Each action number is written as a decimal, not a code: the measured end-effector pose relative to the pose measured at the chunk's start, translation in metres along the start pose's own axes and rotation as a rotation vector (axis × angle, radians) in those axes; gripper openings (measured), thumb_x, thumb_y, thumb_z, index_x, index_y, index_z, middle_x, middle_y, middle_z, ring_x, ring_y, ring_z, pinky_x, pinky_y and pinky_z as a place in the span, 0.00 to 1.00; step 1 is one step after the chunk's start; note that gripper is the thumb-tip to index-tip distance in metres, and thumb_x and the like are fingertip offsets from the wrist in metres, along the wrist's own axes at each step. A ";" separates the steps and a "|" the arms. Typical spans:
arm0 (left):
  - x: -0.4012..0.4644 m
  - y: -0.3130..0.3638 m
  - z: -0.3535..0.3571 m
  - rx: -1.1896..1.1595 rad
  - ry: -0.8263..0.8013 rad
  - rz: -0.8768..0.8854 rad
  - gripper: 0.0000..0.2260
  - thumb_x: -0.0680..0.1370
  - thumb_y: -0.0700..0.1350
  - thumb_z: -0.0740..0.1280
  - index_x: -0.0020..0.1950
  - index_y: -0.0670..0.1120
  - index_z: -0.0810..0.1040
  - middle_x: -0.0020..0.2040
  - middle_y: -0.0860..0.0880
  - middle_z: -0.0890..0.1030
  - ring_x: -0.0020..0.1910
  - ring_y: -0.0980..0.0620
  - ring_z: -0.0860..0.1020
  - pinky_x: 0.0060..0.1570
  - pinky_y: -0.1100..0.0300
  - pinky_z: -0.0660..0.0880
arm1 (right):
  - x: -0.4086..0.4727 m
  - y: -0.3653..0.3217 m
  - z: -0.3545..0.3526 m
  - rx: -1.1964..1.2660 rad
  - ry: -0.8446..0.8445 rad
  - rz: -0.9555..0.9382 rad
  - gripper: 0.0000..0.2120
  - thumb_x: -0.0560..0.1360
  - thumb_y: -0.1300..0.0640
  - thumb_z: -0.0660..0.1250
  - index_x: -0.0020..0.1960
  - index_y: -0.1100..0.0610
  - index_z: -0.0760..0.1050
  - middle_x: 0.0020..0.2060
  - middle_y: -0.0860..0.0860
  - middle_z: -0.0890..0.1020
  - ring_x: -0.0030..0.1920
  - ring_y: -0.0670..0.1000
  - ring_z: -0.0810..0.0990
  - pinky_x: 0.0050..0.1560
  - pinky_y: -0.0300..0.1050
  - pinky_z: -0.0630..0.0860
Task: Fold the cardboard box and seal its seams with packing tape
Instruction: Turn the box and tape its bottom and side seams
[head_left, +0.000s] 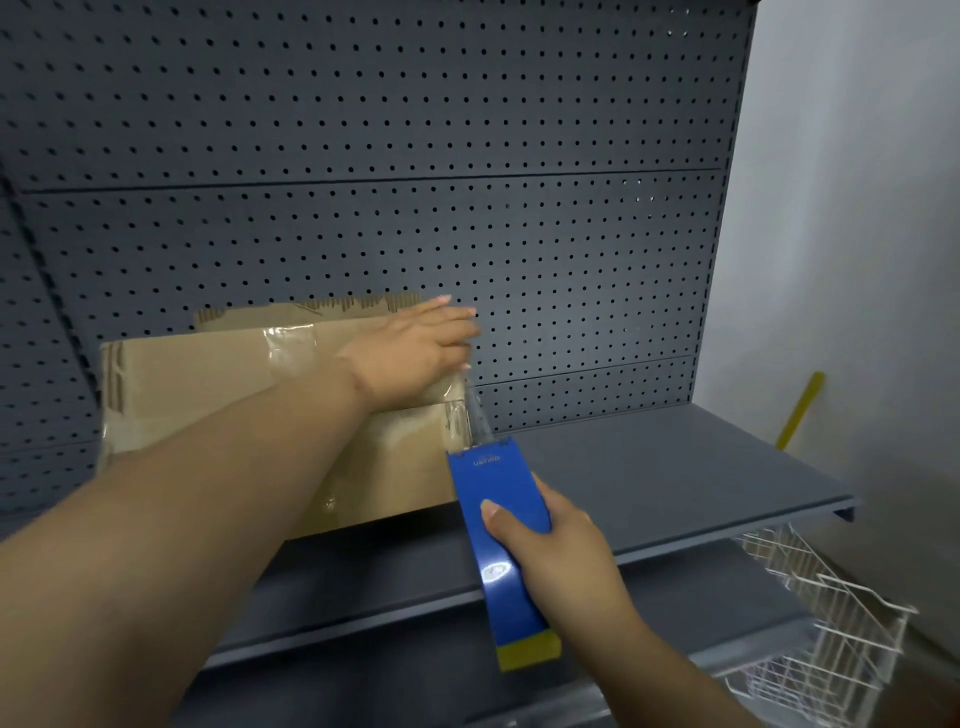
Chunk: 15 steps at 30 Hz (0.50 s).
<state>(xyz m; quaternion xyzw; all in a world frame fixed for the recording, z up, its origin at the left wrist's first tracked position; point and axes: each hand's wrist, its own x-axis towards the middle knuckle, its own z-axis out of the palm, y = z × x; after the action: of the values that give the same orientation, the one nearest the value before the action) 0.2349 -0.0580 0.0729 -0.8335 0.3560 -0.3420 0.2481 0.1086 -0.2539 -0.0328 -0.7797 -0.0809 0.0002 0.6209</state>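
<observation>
A brown cardboard box (218, 379) stands on a grey metal shelf (649, 478), with clear tape across its top and left edge. My left hand (415, 353) lies flat on the box's upper right corner, fingers straight, pressing the tape end down. My right hand (550, 551) grips a blue tape dispenser (501, 525) with a yellow end, held just right of the box. A strip of clear tape (475, 415) runs from the dispenser's mouth up to the box corner under my left hand.
A dark grey pegboard (415, 182) backs the shelf. A white wire basket (821, 634) hangs at the lower right below the shelf edge. A yellow stick (800, 410) leans against the white wall on the right.
</observation>
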 end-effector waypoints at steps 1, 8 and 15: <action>-0.001 0.003 0.000 -0.012 0.025 0.038 0.10 0.72 0.39 0.66 0.51 0.41 0.82 0.52 0.43 0.83 0.55 0.42 0.80 0.59 0.47 0.72 | 0.001 -0.001 -0.001 -0.008 -0.001 0.003 0.09 0.74 0.45 0.65 0.53 0.42 0.77 0.44 0.42 0.83 0.46 0.44 0.81 0.51 0.47 0.78; -0.009 0.011 -0.003 0.009 -0.032 0.107 0.10 0.75 0.46 0.63 0.46 0.45 0.83 0.44 0.45 0.83 0.60 0.37 0.77 0.63 0.38 0.57 | -0.003 -0.003 -0.001 0.028 -0.003 0.008 0.05 0.74 0.48 0.66 0.49 0.44 0.78 0.42 0.43 0.84 0.44 0.45 0.82 0.49 0.44 0.78; -0.015 0.014 -0.005 0.104 -0.189 0.122 0.22 0.75 0.58 0.53 0.42 0.46 0.83 0.56 0.46 0.82 0.66 0.39 0.71 0.65 0.40 0.55 | -0.006 0.001 0.001 0.119 -0.053 0.015 0.04 0.75 0.51 0.66 0.49 0.45 0.79 0.40 0.44 0.84 0.41 0.44 0.82 0.40 0.37 0.76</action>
<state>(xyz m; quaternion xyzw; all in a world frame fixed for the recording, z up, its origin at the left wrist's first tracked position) 0.2178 -0.0565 0.0610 -0.8248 0.3631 -0.2641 0.3438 0.1025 -0.2538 -0.0342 -0.7417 -0.0914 0.0301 0.6638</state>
